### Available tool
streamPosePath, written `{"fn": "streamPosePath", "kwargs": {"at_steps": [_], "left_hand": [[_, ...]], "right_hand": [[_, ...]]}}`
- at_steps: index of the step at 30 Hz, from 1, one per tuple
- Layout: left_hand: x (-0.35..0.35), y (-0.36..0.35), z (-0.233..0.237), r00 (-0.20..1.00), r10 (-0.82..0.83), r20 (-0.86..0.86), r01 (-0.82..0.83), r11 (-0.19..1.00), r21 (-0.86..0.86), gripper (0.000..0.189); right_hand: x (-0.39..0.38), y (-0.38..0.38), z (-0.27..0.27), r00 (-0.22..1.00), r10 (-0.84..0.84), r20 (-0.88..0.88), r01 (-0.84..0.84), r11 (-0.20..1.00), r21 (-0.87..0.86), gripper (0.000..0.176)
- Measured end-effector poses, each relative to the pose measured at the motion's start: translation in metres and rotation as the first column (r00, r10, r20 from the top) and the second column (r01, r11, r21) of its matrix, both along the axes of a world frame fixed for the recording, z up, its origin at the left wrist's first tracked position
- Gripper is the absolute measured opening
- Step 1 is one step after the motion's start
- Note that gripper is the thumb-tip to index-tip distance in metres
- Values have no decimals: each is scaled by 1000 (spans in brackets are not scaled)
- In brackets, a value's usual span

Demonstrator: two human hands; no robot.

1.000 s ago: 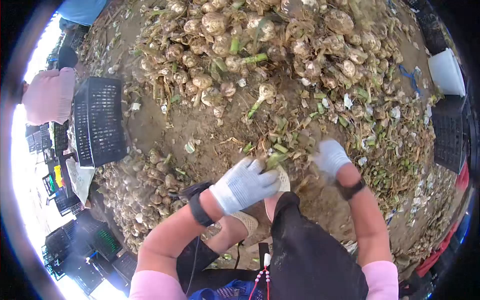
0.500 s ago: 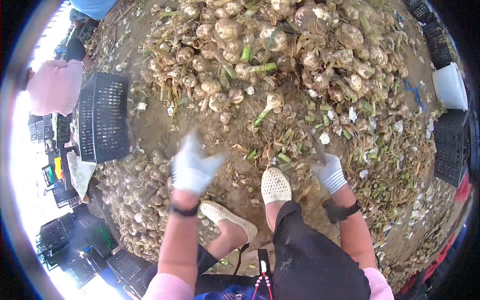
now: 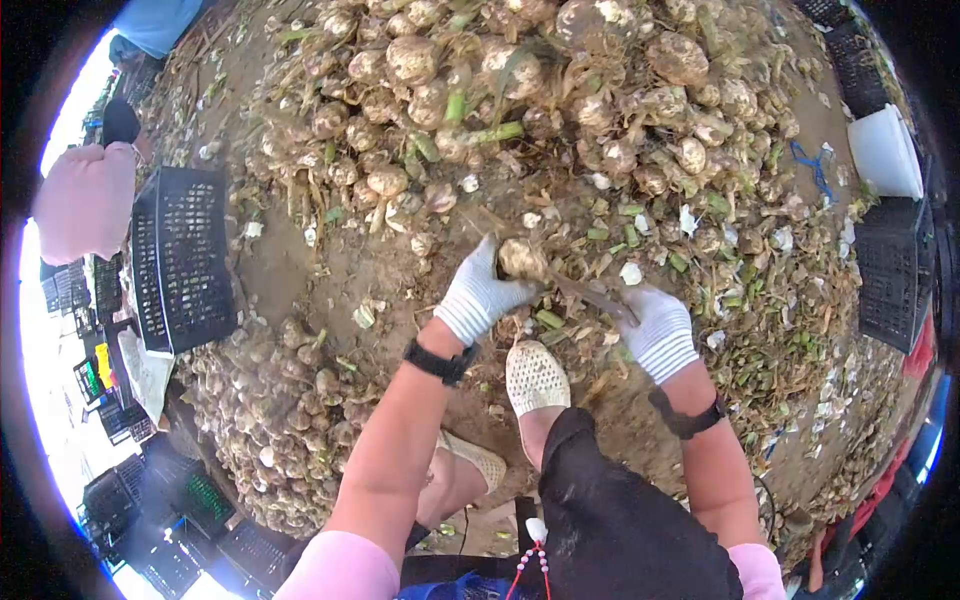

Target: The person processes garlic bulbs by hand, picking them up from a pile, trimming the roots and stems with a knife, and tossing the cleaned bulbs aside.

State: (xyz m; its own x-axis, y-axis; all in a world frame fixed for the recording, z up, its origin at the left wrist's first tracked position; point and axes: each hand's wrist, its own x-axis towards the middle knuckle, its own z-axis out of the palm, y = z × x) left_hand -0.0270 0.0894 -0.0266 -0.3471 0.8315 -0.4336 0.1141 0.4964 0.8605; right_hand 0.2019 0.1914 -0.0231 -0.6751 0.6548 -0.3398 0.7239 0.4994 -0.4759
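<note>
My left hand [image 3: 487, 287], in a white glove, is closed round a garlic bulb [image 3: 522, 259] in front of my feet. My right hand [image 3: 652, 325], gloved too, grips a blade-like metal tool [image 3: 597, 299] whose tip points left towards the bulb. Ahead of both hands lies a large heap of garlic [image 3: 640, 105] with roots and stalks still on. A second heap of garlic bulbs [image 3: 270, 415] spreads on the ground to the left of my feet.
A black crate [image 3: 183, 258] stands at the left beside a person in a pink sleeve [image 3: 90, 200]. At the right are a white bucket [image 3: 886, 152] and another black crate [image 3: 893, 270]. Cut stalks [image 3: 775, 300] litter the soil.
My left hand has moved right and forward and has taken hold of a garlic bulb. The tool in my right hand now reaches towards that bulb.
</note>
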Motion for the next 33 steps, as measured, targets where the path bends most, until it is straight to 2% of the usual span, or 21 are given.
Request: {"fn": "streamPosePath", "kwargs": {"at_steps": [1, 2, 3, 4, 7, 9, 12, 15, 16, 18, 19, 21, 23, 24, 25, 26, 27, 28, 29, 31, 33], "left_hand": [[2, -11, 6, 987, 19, 161, -27, 998, 48, 78], [-2, -21, 9, 969, -104, 224, 114, 993, -30, 84], [-4, -42, -24, 970, -97, 223, 108, 993, -39, 84], [4, -44, -17, 933, -78, 352, 96, 995, -35, 82], [22, -47, -5, 711, 45, 702, -17, 999, -48, 76], [26, -53, -1, 582, 105, 807, -83, 994, -69, 73], [30, -60, 1, 680, 10, 733, -19, 1000, 4, 70], [31, -56, 15, 896, -383, 226, 346, 920, 184, 67], [31, -51, 40, 924, -330, 192, 301, 939, 165, 62], [30, -47, 67, 969, -218, 117, 203, 971, 129, 50], [38, -53, 69, 950, -117, 290, 102, 992, 69, 52], [48, -58, 72, 965, -40, 259, -8, 984, 180, 52], [53, -60, 57, 742, 282, 608, -419, 903, 93, 65], [51, -58, 56, 831, 220, 512, -346, 924, 165, 66], [50, -58, 56, 900, 157, 406, -263, 939, 222, 67], [48, -56, 65, 991, -15, 132, -21, 962, 271, 53], [44, -55, 67, 991, -20, 133, -16, 964, 267, 53], [40, -52, 68, 885, -297, -357, 369, 917, 153, 46], [37, -50, 69, 485, -507, -713, 625, 771, -123, 41], [32, -48, 75, 408, -525, -747, 666, 731, -149, 31], [30, -46, 78, 185, -593, -784, 788, 566, -243, 28]], "right_hand": [[-10, -1, 4, 999, 44, -16, -43, 998, 45, 23], [-22, -2, 14, 995, 96, 8, -96, 995, -1, 18], [-34, -5, 23, 990, 142, 23, -142, 990, -9, 18], [-46, -9, 28, 975, 217, 41, -217, 976, -3, 18], [-67, -25, 45, 945, 328, 12, -327, 937, 119, 21], [-67, -32, 45, 938, 342, -50, -329, 929, 169, 22], [-62, -39, 33, 936, 327, -127, -294, 929, 223, 25], [-60, -38, 42, 944, 299, -139, -272, 945, 184, 24], [-59, -36, 40, 946, 296, -133, -270, 945, 182, 24], [-62, -22, 29, 972, 213, 97, -215, 977, 1, 24], [-51, -2, -9, 973, 173, 153, -166, 985, -53, 30], [-10, -8, -44, 965, -262, -28, 258, 961, -104, 27], [21, -35, -63, 844, -505, -181, 443, 846, -295, 21], [28, -50, -82, 544, -790, -282, 466, 564, -682, 18], [41, -45, -88, 792, -588, -167, 415, 718, -559, 23], [33, -41, -62, 884, -442, -148, 342, 831, -438, 23], [20, -35, -29, 951, -292, -105, 247, 916, -317, 24], [13, -29, -21, 950, -295, -104, 249, 914, -319, 24], [7, -22, -15, 977, -151, -152, 110, 963, -247, 24], [-17, -8, 19, 985, 17, -172, -51, 979, -199, 23], [-47, -2, 39, 978, 186, -90, -200, 960, -195, 21]]}}
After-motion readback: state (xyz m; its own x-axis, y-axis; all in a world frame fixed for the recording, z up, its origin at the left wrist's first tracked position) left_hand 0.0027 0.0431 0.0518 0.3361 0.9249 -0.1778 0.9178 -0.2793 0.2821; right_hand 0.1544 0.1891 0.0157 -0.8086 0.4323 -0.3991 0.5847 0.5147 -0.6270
